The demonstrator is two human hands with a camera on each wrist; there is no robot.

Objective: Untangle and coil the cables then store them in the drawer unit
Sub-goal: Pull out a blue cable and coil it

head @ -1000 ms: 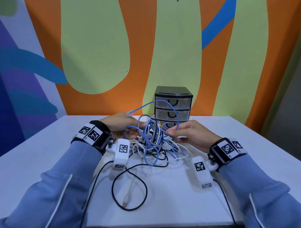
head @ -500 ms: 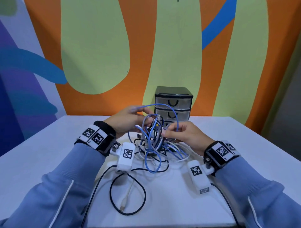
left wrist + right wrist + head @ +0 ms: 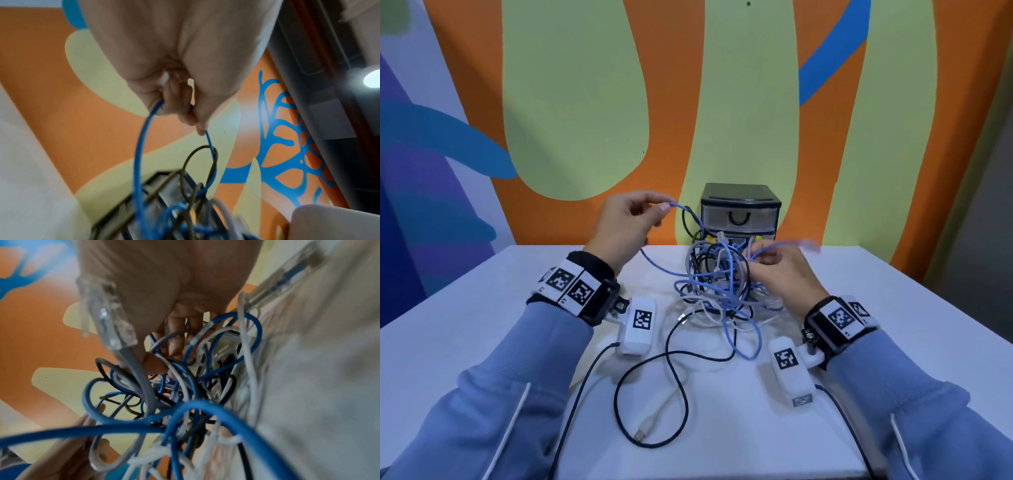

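A tangle of blue, grey, white and black cables [image 3: 719, 284] sits on the white table [image 3: 482, 342] in front of a small black drawer unit [image 3: 739, 212]. My left hand [image 3: 659, 210] is raised left of the unit and pinches a blue cable [image 3: 688, 214] that runs down into the tangle. The left wrist view shows that hand [image 3: 180, 105] gripping a loop of the blue cable [image 3: 139, 154], which is hooked through a black loop [image 3: 193, 162]. My right hand [image 3: 753, 260] holds strands at the tangle's right side. Its fingers [image 3: 156, 365] are buried in the tangle [image 3: 174, 402].
A black cable loop [image 3: 650, 394] and a white USB plug [image 3: 643, 431] lie on the table towards me. A clear plug on a grey cable [image 3: 111, 321] hangs close to the right wrist camera. A painted wall stands right behind the drawer unit.
My left hand has risen and moved left, drawing the blue cable up out of the tangle. My right hand stays at the tangle, and a blue cable end swings out to its right.
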